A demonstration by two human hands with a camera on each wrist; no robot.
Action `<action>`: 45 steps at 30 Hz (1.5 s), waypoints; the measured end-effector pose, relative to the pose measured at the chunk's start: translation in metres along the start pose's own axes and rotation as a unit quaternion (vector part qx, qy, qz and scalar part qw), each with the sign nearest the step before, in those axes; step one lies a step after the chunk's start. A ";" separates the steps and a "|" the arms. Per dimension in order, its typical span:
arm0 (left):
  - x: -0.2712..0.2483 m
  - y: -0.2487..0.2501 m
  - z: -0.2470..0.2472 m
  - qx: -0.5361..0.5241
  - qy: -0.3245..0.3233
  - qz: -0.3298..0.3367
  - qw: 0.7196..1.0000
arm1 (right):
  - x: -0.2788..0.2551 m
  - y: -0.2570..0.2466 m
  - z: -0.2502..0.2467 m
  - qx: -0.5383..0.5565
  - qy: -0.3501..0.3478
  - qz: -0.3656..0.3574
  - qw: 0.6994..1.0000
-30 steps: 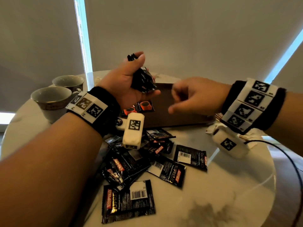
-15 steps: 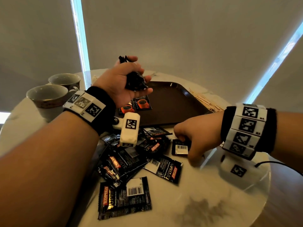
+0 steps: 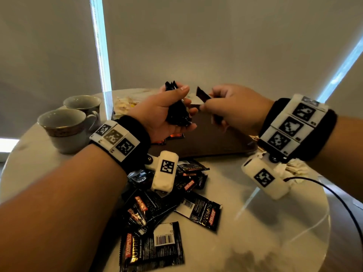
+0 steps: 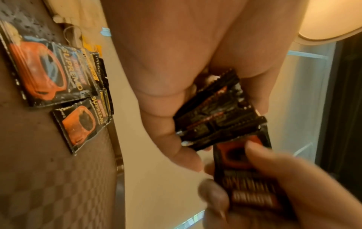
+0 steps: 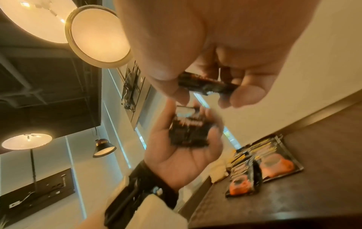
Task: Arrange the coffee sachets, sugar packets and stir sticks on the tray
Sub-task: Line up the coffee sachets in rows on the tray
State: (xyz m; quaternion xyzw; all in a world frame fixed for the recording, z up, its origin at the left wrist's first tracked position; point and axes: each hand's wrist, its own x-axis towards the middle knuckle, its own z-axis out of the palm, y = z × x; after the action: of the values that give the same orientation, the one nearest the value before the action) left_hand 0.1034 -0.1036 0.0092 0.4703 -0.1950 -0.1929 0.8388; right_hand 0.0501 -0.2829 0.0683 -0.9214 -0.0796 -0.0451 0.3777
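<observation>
Two hands meet mid-frame above the dark brown tray (image 3: 216, 142): left hand (image 3: 167, 112) clutches a bunch of black foil coffee sachets (image 3: 176, 112), right hand (image 3: 233, 108) pinches one more black sachet (image 3: 203, 95). Best slide it flat against the bunch, edges aligned.

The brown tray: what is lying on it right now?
On the brown tray, coffee sachets with orange cups printed on them lie overlapping near one edge. In the head view both hands cover much of the tray, so what else lies there cannot be seen.
</observation>
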 end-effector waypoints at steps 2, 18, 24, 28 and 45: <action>-0.001 -0.002 0.005 -0.006 -0.035 0.013 0.999 | 0.004 -0.006 0.014 0.013 0.013 -0.010 1.000; -0.007 0.027 -0.006 -0.066 0.135 0.055 0.987 | -0.017 0.009 0.027 -0.130 -0.171 -0.084 0.973; -0.009 0.024 -0.002 -0.066 0.136 0.055 0.987 | -0.032 0.016 0.046 -0.321 -0.318 -0.176 0.875; -0.010 0.023 -0.005 -0.067 0.137 0.057 0.987 | -0.038 0.017 0.050 -0.307 -0.303 -0.168 0.886; -0.007 0.023 -0.009 -0.041 0.149 0.029 0.988 | -0.028 0.032 0.010 -0.175 -0.130 -0.148 0.965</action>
State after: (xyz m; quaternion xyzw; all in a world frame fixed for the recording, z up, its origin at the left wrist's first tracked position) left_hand 0.1052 -0.0826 0.0236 0.4531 -0.0733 -0.1046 0.8823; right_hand 0.0283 -0.3014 0.0346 -0.9489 -0.2549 0.0066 0.1859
